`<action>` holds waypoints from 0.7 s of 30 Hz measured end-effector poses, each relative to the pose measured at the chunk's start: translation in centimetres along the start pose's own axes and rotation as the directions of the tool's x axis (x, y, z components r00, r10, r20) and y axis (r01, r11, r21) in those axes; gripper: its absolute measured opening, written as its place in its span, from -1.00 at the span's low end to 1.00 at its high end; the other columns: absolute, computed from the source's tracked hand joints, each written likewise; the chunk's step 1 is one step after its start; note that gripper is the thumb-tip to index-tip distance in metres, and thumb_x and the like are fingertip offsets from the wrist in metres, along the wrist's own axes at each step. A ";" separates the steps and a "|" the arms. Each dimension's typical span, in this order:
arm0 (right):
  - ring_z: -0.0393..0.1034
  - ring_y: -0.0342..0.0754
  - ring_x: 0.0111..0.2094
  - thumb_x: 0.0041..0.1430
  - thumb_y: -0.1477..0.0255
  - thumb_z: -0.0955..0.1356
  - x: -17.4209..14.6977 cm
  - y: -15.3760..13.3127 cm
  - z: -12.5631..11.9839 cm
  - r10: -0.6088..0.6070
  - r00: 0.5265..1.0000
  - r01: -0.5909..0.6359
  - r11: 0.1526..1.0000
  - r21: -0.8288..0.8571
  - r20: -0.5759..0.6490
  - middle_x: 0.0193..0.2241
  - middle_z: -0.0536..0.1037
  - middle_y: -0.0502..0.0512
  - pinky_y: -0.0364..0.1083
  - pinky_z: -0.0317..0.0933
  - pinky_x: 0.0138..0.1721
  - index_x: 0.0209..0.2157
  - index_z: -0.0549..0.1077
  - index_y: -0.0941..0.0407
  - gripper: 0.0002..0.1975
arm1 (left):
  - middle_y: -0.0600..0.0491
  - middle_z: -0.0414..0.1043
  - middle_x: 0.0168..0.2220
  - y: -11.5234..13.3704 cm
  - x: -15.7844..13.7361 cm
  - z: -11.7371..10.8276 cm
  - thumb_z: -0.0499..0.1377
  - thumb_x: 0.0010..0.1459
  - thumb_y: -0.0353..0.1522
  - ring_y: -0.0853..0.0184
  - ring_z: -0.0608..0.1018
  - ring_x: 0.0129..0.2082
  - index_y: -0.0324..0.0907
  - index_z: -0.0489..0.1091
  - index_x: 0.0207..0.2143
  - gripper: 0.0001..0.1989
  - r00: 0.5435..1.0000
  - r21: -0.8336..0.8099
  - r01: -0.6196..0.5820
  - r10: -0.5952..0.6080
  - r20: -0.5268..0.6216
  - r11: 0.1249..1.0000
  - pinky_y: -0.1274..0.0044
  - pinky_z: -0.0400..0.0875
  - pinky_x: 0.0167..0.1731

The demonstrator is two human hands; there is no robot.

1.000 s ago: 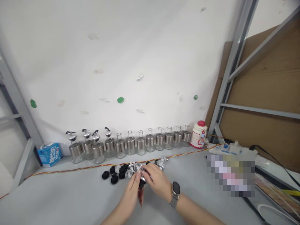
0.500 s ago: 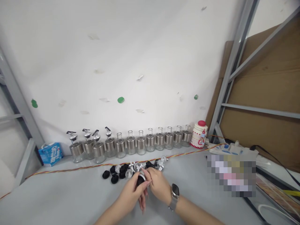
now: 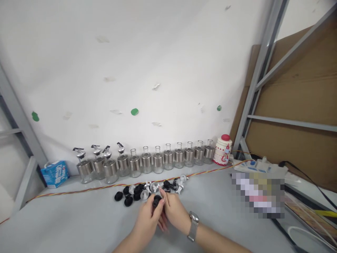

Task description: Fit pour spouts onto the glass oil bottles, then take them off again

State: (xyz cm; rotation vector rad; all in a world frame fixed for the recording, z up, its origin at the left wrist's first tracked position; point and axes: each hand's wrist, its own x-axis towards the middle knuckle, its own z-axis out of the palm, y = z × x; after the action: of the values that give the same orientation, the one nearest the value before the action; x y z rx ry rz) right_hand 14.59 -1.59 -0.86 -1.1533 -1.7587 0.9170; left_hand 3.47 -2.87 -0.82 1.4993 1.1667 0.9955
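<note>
Close together over the desk, my left hand point(image 3: 147, 214) and my right hand point(image 3: 176, 211) are both closed around a black bottle-pourer stopper point(image 3: 156, 201). Its ribbed end points toward me between the thumbs, and the rest of it is hidden by my fingers. Just beyond my hands lies a loose heap of pourer parts: black stoppers point(image 3: 128, 200), clear and silver spout pieces point(image 3: 144, 195), and small black levers. A smartwatch point(image 3: 193, 225) is on my right wrist.
Along the wall stand several glass bottles with steel bands point(image 3: 158, 160); those at the left carry pourers point(image 3: 106, 151). A twisted cord point(image 3: 105, 187) crosses before them. A blue carton point(image 3: 55, 174) stands left, a white jar with red lid point(image 3: 222, 149) right, beside a power strip point(image 3: 263, 165).
The piece in my hands has been turned: a pale rim showed on it before, and now the black ribbed end faces me. My right wrist has rotated slightly.
</note>
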 end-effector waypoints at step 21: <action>0.25 -0.09 -0.55 0.02 0.15 0.22 3.8 2.4 -6.6 0.049 0.942 -0.089 0.990 -0.106 -0.333 -0.64 0.40 0.00 -0.15 0.11 -0.49 -0.35 0.45 0.17 -0.61 | 0.11 0.21 -0.84 0.3 0.9 -1.2 -0.20 -0.01 0.10 0.47 0.26 -0.84 -0.23 0.22 -0.68 -0.38 0.975 -0.218 0.111 -0.149 -0.166 0.969 0.65 0.10 -0.83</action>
State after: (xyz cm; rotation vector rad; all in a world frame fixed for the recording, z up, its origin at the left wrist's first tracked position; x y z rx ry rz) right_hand 20.43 3.64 0.56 -1.3676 -1.5220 0.6204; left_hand 2.61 -1.80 -0.23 1.1703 1.2317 1.1441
